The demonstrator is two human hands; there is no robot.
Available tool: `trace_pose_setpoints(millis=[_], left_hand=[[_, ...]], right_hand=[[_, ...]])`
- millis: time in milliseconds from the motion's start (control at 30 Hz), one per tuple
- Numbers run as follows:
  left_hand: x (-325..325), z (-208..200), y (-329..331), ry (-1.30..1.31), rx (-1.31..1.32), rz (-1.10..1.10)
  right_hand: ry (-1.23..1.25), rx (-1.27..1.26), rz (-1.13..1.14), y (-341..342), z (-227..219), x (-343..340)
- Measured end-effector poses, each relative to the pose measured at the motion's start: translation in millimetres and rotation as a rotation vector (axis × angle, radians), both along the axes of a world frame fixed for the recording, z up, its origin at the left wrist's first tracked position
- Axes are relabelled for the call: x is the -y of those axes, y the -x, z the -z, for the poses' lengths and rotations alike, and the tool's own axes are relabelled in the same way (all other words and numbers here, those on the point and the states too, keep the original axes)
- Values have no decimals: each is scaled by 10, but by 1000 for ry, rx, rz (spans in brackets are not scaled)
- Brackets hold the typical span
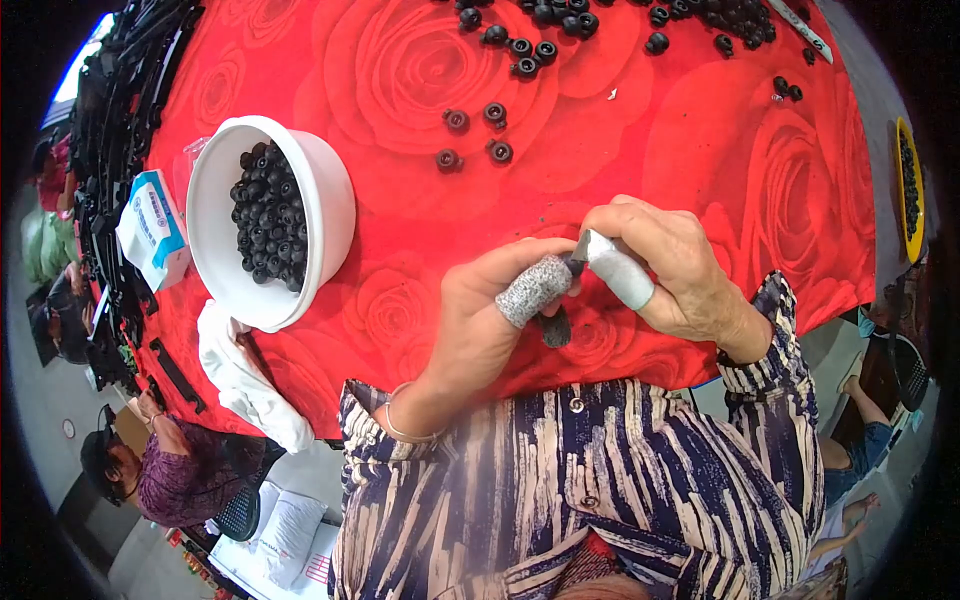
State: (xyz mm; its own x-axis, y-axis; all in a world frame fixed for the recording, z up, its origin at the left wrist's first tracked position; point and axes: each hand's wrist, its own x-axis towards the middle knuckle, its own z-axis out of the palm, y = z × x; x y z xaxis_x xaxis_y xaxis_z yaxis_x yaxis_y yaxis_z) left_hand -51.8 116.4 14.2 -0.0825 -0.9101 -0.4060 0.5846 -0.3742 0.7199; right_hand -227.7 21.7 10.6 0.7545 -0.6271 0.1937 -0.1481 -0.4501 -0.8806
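Over the near part of the red table, my left hand (468,315) pinches a small black rounded part (575,267), mostly hidden by the fingers. A grey speckled cover (535,291) wraps its thumb, and a dark cover shows on a finger below. My right hand (692,268) is closed on a small metal blade (582,246), its thumb wrapped in a pale cover (622,274). The blade meets or nearly meets the black part. Left of my hands, a white bowl (328,205) holds many similar black parts (268,215).
Loose black parts (500,152) lie farther out on the red rose-patterned cloth (420,70), with a larger pile (735,18) at the far right. A tissue pack (150,232), a white cloth (250,385) and long black strips (130,90) lie left. Other people sit nearby.
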Motion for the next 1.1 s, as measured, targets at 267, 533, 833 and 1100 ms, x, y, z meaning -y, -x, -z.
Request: trace_pose_setpoints(millis=[267,533,833,1100], left_hand=[[-5,-8,8,-24,40,-3],[-14,-9,-3,-80,-25,-45],[40,25,-7,-219,-418,-39],[19,51,42,-229,-429,19]], right_hand=[[17,-10,6,-4,6,-1],[22,79,-174,12,-24,5],[10,153,15,-15,-48,-39],[290,200,13,-51,44,-21]])
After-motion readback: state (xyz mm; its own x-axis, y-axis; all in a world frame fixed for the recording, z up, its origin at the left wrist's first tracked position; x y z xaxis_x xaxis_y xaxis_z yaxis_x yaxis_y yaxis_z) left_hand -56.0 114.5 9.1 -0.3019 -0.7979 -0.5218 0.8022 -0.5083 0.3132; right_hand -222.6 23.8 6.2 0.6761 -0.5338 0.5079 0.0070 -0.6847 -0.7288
